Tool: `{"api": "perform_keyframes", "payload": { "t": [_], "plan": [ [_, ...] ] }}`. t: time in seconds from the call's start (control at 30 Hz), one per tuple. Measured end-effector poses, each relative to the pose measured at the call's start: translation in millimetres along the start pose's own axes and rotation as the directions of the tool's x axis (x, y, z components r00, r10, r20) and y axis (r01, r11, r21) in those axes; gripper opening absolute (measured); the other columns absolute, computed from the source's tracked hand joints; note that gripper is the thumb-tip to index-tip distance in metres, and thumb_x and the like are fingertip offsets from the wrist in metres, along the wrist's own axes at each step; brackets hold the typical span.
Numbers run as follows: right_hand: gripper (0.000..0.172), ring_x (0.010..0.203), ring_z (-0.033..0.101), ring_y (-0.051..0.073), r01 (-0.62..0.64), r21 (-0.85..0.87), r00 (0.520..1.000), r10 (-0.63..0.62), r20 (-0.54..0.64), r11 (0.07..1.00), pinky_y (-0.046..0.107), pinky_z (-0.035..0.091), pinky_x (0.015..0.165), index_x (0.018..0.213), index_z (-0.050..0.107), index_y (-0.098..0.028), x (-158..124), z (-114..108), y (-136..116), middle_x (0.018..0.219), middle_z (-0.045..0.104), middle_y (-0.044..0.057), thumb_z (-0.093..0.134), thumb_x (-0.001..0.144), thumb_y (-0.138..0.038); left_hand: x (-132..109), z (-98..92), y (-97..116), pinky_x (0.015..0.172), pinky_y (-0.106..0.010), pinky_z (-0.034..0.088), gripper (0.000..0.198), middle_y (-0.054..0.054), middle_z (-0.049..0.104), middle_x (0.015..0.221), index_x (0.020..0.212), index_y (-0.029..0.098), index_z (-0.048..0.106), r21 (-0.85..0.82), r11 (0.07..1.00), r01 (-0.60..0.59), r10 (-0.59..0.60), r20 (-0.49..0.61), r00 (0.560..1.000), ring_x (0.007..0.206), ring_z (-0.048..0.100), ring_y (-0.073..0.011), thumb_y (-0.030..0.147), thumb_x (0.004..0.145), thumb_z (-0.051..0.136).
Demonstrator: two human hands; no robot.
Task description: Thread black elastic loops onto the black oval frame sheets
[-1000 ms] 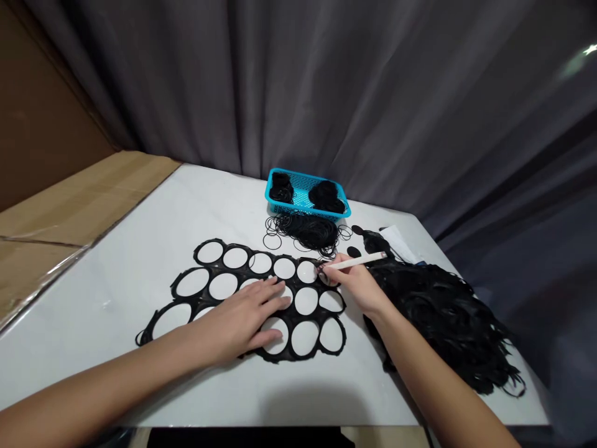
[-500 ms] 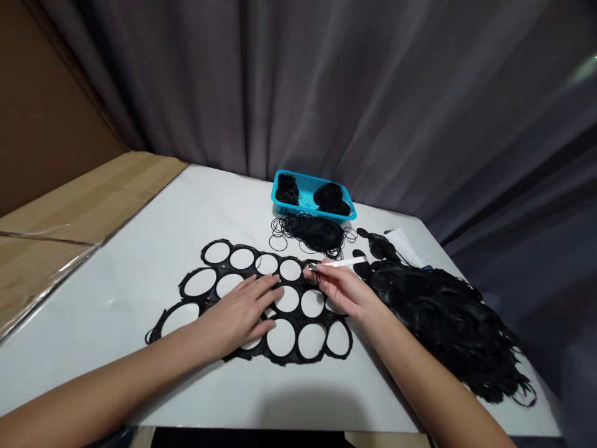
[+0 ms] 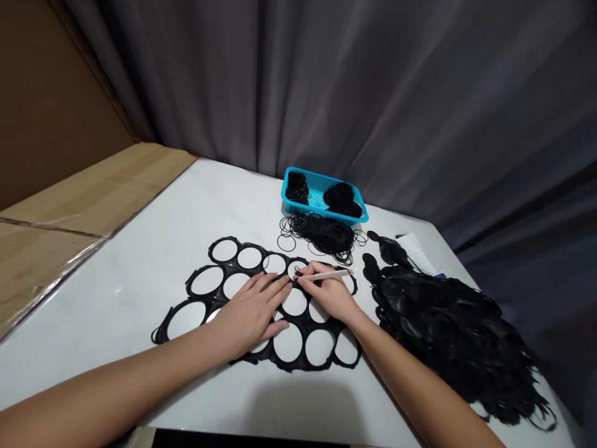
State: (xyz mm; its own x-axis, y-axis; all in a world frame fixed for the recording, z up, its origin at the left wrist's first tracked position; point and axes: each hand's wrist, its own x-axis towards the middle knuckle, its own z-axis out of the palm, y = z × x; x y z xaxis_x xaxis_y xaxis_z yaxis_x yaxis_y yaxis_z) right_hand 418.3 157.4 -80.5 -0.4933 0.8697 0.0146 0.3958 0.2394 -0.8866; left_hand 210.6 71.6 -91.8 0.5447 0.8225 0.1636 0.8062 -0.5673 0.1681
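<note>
A black rubber-like sheet with several round holes (image 3: 217,292) lies flat on the white table. My left hand (image 3: 254,311) rests palm down on its middle, fingers stretched out and slightly apart. Close to those fingertips, my right hand (image 3: 329,292) pinches a slim white pen-like tool (image 3: 326,274), its tip pointing left over the upper part of the sheet. A small dark loop shows by the tip, too small to make out clearly. Behind the sheet lies a heap of thin black rings (image 3: 321,233).
At the back stands a blue plastic basket (image 3: 366,218) holding two black bundles. A big pile of black sheet scraps (image 3: 448,336) covers the right side, with a white paper (image 3: 417,252) behind it. Cardboard (image 3: 93,193) borders the left; a grey curtain (image 3: 349,81) hangs behind.
My right hand has moved left with the tool, from the sheet's upper right towards my left fingertips. The left hand stays on the sheet. The whole view has shifted slightly.
</note>
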Motion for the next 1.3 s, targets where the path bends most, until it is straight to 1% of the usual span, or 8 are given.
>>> {"api": "perform_keyframes", "payload": {
  "t": [0.53,0.63,0.77,0.83,0.93,1.07,1.17,1.3],
  "plan": [
    [0.018,0.087,0.061,0.021,0.018,-0.057,1.0,-0.018,0.012,0.998,0.032,0.044,0.079,0.076,0.052,-0.023,-1.4,-0.1,0.8,0.085,0.065,0.001,0.059,0.09,-0.031,2.9,0.4,0.3,0.11,-0.052,0.036,0.068,-0.015,0.054,0.144,0.146,0.009,0.044,-0.05,0.999,0.006,-0.007,-0.027,1.0,0.132,0.043,-0.0375,0.041,0.091,0.068],
    [0.016,0.085,0.059,0.021,0.128,-0.193,0.992,-0.128,0.011,0.973,0.033,0.045,0.078,0.078,0.051,-0.023,-8.0,7.0,-1.6,0.086,0.065,0.003,0.056,0.093,-0.026,2.1,4.7,-1.4,0.112,-0.052,0.036,0.067,-0.016,0.053,0.145,0.146,0.01,0.044,-0.061,0.998,0.006,-0.009,-0.04,0.999,0.136,0.042,-0.0377,0.041,0.091,0.067],
    [0.013,0.09,0.055,0.025,0.359,-0.475,0.932,-0.336,0.136,0.804,0.036,0.045,0.08,0.089,0.054,-0.022,-10.7,9.1,-1.5,0.095,0.065,0.01,0.044,0.094,-0.016,1.0,10.6,-4.7,0.118,-0.049,0.031,0.066,-0.019,0.05,0.148,0.147,0.007,0.043,-0.055,0.998,-0.034,0.031,-0.052,0.998,0.145,0.036,-0.036,0.043,0.094,0.062],
    [0.015,0.089,0.055,0.027,0.306,-0.588,0.938,-0.343,0.051,0.749,0.038,0.045,0.078,0.093,0.055,-0.021,-2.5,-6.9,2.8,0.095,0.065,0.012,0.042,0.093,-0.015,0.1,11.5,-5.9,0.12,-0.048,0.028,0.065,-0.019,0.05,0.149,0.147,0.008,0.042,-0.061,0.997,-0.048,0.044,-0.062,0.997,0.147,0.034,-0.0343,0.046,0.097,0.058],
    [0.013,0.079,0.056,0.027,-0.009,-0.633,0.897,-0.274,-0.348,0.774,0.039,0.045,0.074,0.083,0.052,-0.022,15.9,-51.6,13.8,0.084,0.064,0.011,0.043,0.091,-0.02,-1.5,10.7,-7.1,0.121,-0.048,0.027,0.063,-0.017,0.049,0.15,0.149,0.011,0.041,-0.081,0.996,-0.046,0.041,-0.064,0.997,0.148,0.034,-0.0331,0.048,0.099,0.053],
    [0.016,0.062,0.055,0.02,-0.16,-0.319,0.826,-0.05,-0.561,0.934,0.036,0.047,0.066,0.074,0.049,-0.024,24.0,-95.7,22.7,0.078,0.065,0.005,0.056,0.086,-0.032,-1.5,9.3,-9.6,0.12,-0.051,0.029,0.063,-0.016,0.048,0.152,0.15,0.014,0.039,-0.126,0.991,-0.04,0.033,-0.058,0.998,0.147,0.034,-0.0333,0.049,0.099,0.053],
    [0.026,0.062,0.061,0.018,-0.162,0.036,0.895,0.162,-0.416,0.986,0.03,0.048,0.054,0.072,0.05,-0.023,15.0,-88.0,18.9,0.085,0.07,0.005,0.068,0.078,-0.042,1.5,3.0,-11.3,0.12,-0.052,0.029,0.062,-0.015,0.05,0.149,0.149,0.015,0.041,-0.175,0.984,-0.026,0.019,-0.043,0.999,0.147,0.034,-0.0338,0.048,0.098,0.057],
    [0.041,0.081,0.07,0.02,-0.194,0.469,0.951,0.283,-0.126,0.862,0.022,0.048,0.048,0.071,0.046,-0.023,0.1,-50.9,3.3,0.09,0.07,0.005,0.081,0.069,-0.043,2.3,-16.5,-6.3,0.114,-0.05,0.039,0.045,-0.015,0.051,0.147,0.137,0.017,0.052,-0.22,0.975,-0.001,-0.009,-0.044,0.999,0.143,0.04,-0.0332,0.038,0.098,0.059]
  ]
}}
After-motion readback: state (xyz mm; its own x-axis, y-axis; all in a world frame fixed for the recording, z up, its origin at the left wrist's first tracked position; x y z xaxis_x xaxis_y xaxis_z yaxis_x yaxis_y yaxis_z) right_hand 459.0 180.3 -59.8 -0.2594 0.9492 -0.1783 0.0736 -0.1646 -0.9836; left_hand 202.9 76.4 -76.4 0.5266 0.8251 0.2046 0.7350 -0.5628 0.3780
